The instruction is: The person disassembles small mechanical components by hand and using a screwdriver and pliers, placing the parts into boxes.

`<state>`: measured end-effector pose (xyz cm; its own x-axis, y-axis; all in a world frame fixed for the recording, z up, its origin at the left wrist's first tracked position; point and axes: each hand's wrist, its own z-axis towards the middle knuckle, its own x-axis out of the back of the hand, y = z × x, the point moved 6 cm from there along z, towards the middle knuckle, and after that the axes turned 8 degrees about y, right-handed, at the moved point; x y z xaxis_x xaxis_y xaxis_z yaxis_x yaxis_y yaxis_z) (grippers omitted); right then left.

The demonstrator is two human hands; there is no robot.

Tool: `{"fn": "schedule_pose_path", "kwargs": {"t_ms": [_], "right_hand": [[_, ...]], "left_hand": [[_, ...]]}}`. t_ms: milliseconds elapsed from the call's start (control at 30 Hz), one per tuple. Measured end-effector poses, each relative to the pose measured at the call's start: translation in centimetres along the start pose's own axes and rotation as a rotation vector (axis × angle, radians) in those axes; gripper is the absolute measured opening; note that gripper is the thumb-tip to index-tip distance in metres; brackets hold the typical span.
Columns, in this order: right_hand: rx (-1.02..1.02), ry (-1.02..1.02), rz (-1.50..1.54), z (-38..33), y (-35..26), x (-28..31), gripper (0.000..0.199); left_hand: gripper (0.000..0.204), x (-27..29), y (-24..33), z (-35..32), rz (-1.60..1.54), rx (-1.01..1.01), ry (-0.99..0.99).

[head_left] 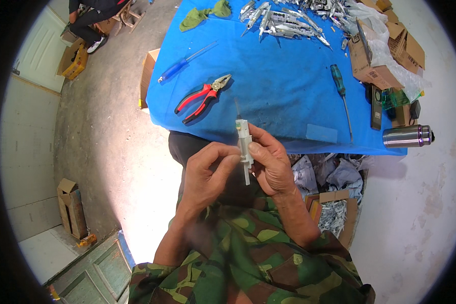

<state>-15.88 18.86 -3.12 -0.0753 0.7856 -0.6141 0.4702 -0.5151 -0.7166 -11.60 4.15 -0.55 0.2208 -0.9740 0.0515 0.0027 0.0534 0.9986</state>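
Upright above my lap, just off the table's near edge, is a slim white plastic part (244, 139) with a thin dark rod at its far end and a narrow white strip at its near end. My right hand (272, 162) grips it from the right, thumb laid on its side. From the left, my left hand (210, 169) pinches at its lower side with thumb and forefinger; what exactly lies between those fingertips is hidden. Beyond my hands, red-handled pliers (202, 100) and a blue-handled screwdriver (180, 66) rest on the blue cloth (278, 96).
Grey-white metal and plastic parts (289, 24) heap at the far side near a green cloth (203, 15). A green-handled screwdriver (340, 91), a steel flask (408, 136) and cardboard boxes (372, 61) stand right. Below the table sits a box of scraps (334, 215). Another person (88, 28) sits far left.
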Motion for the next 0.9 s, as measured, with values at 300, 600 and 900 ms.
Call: {"fn": "schedule_pose_path", "kwargs": {"t_ms": [300, 600, 900], "right_hand": [[-0.062, -0.026, 0.037, -0.2, 0.4, 0.1, 0.051], [-0.091, -0.105, -0.015, 0.0, 1.4, 0.7, 0.049], [-0.033, -0.12, -0.126, 0.1, 0.7, 0.2, 0.043]], "left_hand": [[0.009, -0.2, -1.2, 0.0, -0.134, 0.187, -0.033], [0.014, -0.3, -1.7, -0.1, -0.222, 0.312, -0.069], [0.031, 1.7, -1.4, 1.0, -0.246, 0.3, 0.087]]}}
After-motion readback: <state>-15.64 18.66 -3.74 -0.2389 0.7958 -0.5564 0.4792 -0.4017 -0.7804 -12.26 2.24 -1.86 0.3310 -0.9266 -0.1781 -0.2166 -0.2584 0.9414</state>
